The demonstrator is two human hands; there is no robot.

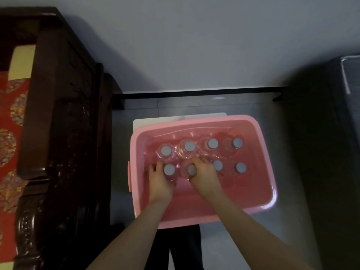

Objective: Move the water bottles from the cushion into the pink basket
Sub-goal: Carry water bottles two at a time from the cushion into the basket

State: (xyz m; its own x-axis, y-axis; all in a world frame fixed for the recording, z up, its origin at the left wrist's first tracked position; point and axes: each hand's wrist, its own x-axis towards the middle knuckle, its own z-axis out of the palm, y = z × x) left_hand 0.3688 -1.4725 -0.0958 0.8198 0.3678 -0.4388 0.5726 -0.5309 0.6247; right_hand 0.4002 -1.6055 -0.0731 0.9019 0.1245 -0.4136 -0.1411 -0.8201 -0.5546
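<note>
A pink basket (259,199) sits below me on a white stand. Several clear water bottles with grey caps stand upright inside it in two rows. In the near row, my left hand (160,181) is wrapped around the leftmost bottle (169,169). Right beside it, my right hand (204,176) grips the second bottle (191,170). Both hands are down inside the basket. The red patterned cushion (9,133) lies at the far left edge, and no bottles show on its visible part.
A dark carved wooden armrest (58,114) stands between the cushion and the basket. A dark cabinet or appliance (331,133) fills the right side. Behind the basket are a grey tiled floor, a black skirting strip and a pale wall.
</note>
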